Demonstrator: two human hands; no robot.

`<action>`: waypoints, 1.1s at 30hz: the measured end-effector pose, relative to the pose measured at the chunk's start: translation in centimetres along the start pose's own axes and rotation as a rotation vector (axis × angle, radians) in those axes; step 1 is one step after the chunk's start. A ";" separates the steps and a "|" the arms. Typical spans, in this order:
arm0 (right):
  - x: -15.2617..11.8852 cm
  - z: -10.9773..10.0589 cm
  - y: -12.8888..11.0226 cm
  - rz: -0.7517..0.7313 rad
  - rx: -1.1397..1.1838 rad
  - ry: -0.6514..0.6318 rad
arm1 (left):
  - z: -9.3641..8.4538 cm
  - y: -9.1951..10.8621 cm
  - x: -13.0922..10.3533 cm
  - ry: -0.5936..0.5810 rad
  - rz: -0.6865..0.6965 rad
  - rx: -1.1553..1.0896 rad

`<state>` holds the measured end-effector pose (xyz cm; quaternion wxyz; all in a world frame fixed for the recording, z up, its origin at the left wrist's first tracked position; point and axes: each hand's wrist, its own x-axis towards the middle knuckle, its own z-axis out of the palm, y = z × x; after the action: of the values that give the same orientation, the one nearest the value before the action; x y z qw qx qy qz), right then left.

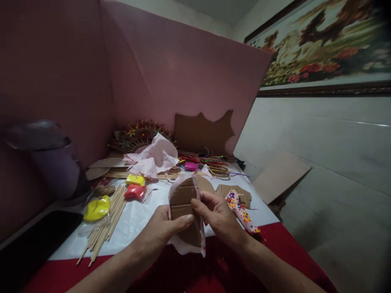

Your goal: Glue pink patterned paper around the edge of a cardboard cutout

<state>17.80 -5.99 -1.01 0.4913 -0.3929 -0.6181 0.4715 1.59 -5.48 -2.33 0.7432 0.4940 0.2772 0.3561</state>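
Held up above the table's front edge is an oval cardboard piece, brown and creased. White cloth with pink spots wraps round its border, folded over the edge on the right side. My left hand grips the lower left part, its thumb pressed flat on the cardboard and its other fingers hidden behind. On the right edge, my right hand pinches the folded cloth against the cardboard between thumb and fingers. Just right of it lies a flower-patterned piece beside torn cardboard.
Wooden sticks and yellow and red clay packets lie on the left. Spotted cloth, gold-handled scissors and a pink packet sit behind. A black phone-like slab is at the front left.
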 end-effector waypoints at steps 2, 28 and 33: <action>0.2 -0.6 -0.4 -0.026 -0.049 0.013 | -0.3 0.1 0.2 0.014 0.023 0.073; -1.4 -4.4 1.9 -1.207 -1.334 0.253 | -0.4 0.3 1.1 0.128 -0.061 -0.114; -0.9 -3.9 2.6 -1.053 -1.096 0.218 | -1.0 0.2 1.2 0.239 0.000 -0.062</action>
<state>21.85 -5.41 -3.45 0.4443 -0.2782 -0.8171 -0.2401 1.51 -3.96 -2.55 0.7197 0.4247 0.3526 0.4211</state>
